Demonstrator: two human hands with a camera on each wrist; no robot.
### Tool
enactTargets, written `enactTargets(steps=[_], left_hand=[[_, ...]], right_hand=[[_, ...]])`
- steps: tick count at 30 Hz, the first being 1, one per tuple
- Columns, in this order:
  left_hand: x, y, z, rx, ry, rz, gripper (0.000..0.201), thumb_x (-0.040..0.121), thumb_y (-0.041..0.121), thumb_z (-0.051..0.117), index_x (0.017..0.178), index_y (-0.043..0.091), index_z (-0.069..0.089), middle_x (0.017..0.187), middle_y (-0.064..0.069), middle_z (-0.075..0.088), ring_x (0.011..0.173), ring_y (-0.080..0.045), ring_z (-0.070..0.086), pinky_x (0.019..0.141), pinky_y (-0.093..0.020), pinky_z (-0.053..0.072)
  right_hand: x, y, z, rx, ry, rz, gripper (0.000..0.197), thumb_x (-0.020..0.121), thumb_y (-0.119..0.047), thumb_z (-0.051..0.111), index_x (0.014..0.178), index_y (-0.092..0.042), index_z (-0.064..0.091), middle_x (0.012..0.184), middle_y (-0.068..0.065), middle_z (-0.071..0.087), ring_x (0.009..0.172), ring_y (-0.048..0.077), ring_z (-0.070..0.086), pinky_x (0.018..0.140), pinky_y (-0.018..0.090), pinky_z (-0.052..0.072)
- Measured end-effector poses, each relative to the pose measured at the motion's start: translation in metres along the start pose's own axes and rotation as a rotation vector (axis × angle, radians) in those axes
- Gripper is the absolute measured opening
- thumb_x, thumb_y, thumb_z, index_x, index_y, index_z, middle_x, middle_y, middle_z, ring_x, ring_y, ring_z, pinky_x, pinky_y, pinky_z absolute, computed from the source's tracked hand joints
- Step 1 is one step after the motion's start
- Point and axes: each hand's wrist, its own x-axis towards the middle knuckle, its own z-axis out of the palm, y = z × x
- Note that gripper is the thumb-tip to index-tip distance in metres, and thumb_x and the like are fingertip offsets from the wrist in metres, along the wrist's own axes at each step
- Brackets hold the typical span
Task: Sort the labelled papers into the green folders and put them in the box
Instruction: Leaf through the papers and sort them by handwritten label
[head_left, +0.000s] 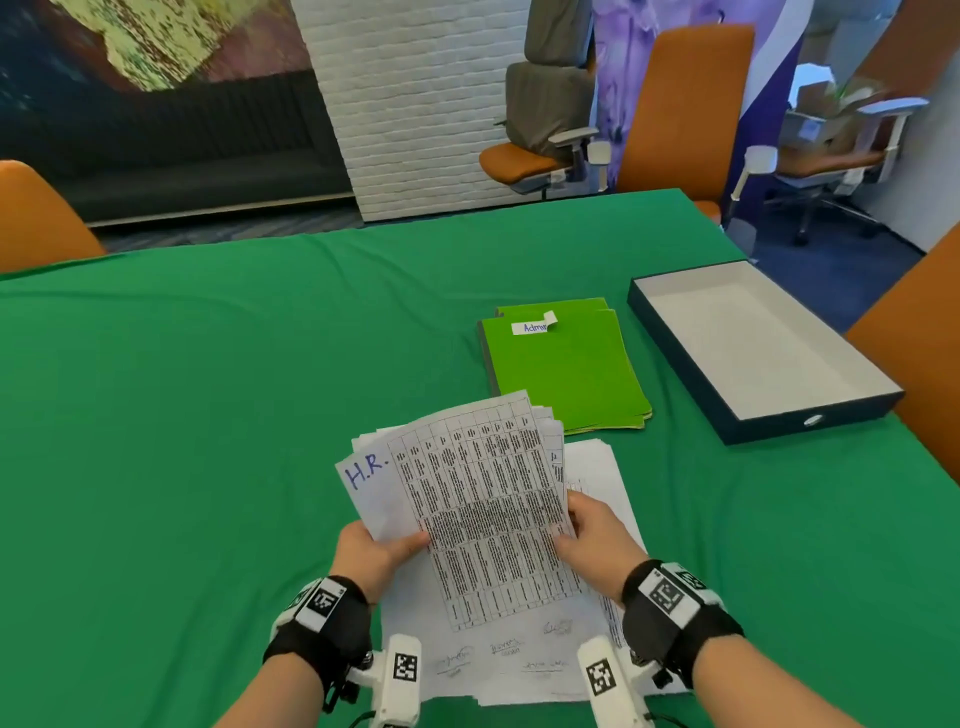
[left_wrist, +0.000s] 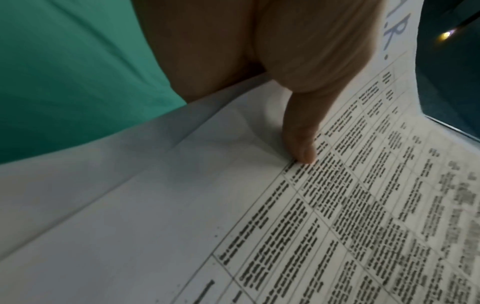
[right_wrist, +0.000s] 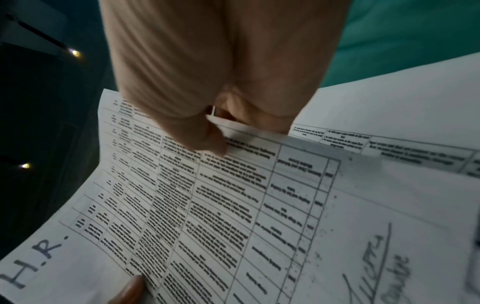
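Both hands hold a fanned stack of printed papers (head_left: 483, 488) above the green table. The top sheet carries a table of text and a handwritten "H.R." at its upper left corner. My left hand (head_left: 382, 553) pinches the stack's left edge, thumb (left_wrist: 301, 142) on top. My right hand (head_left: 592, 535) pinches the right edge (right_wrist: 233, 123), thumb on the top sheet. More papers (head_left: 597, 467) lie flat on the cloth under the held ones. Green folders (head_left: 566, 369) lie stacked beyond, the top one labelled "Admin". An open dark box (head_left: 758, 348) with a white inside sits right of them.
Green cloth (head_left: 208, 415) covers the whole table. Orange chairs stand at the left edge (head_left: 36, 213), behind the table (head_left: 685, 104) and at the right edge (head_left: 919, 338). A white brick pillar (head_left: 415, 104) rises beyond the table.
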Motion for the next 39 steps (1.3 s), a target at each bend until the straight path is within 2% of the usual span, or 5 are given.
enactTargets(steps=[4,18,25,32,39], left_hand=[[0.001,0.0,0.003,-0.022,0.063,-0.017,0.027,0.063,0.0,0.081,0.086,0.009,0.068,0.086,-0.009,0.073,0.078,-0.028,0.07,0.072,-0.039,0.056],[-0.002,0.0,-0.001,-0.129,-0.114,-0.099,0.05,0.054,-0.001,0.084,0.1,-0.002,0.066,0.097,-0.018,0.072,0.084,-0.034,0.07,0.065,-0.037,0.058],[0.0,-0.008,-0.012,0.141,-0.062,-0.031,0.026,0.071,-0.013,0.068,0.062,0.01,0.073,0.068,-0.007,0.072,0.069,-0.025,0.063,0.057,-0.022,0.055],[0.0,-0.01,-0.015,0.002,-0.084,-0.009,0.04,0.055,0.0,0.082,0.092,0.009,0.068,0.096,-0.013,0.072,0.094,-0.031,0.066,0.09,-0.05,0.05],[0.01,0.002,-0.037,0.714,0.107,-0.013,0.034,0.098,0.016,0.039,0.132,0.013,0.043,0.141,-0.007,0.046,0.123,-0.022,0.049,0.1,-0.022,0.041]], right_hand=[[0.001,0.003,0.001,0.049,0.06,0.015,0.014,0.087,-0.019,0.065,0.101,-0.023,0.066,0.101,-0.007,0.071,0.095,0.008,0.066,0.084,0.026,0.053],[-0.002,0.004,-0.007,0.096,0.028,-0.003,0.044,0.081,0.016,0.057,0.092,-0.026,0.065,0.093,-0.007,0.071,0.086,0.0,0.068,0.078,0.017,0.055],[-0.001,0.011,-0.002,0.058,0.011,0.041,0.037,0.077,0.018,0.057,0.062,-0.014,0.069,0.079,0.002,0.072,0.078,0.013,0.066,0.065,0.022,0.055],[-0.001,0.009,-0.002,0.089,0.02,0.017,0.036,0.084,0.014,0.054,0.088,-0.018,0.07,0.091,-0.006,0.073,0.087,0.01,0.068,0.072,0.015,0.053],[0.008,0.044,-0.018,-0.398,0.286,0.256,0.043,0.085,-0.005,0.055,0.123,-0.025,0.054,0.131,-0.001,0.05,0.106,0.02,0.055,0.087,0.035,0.052]])
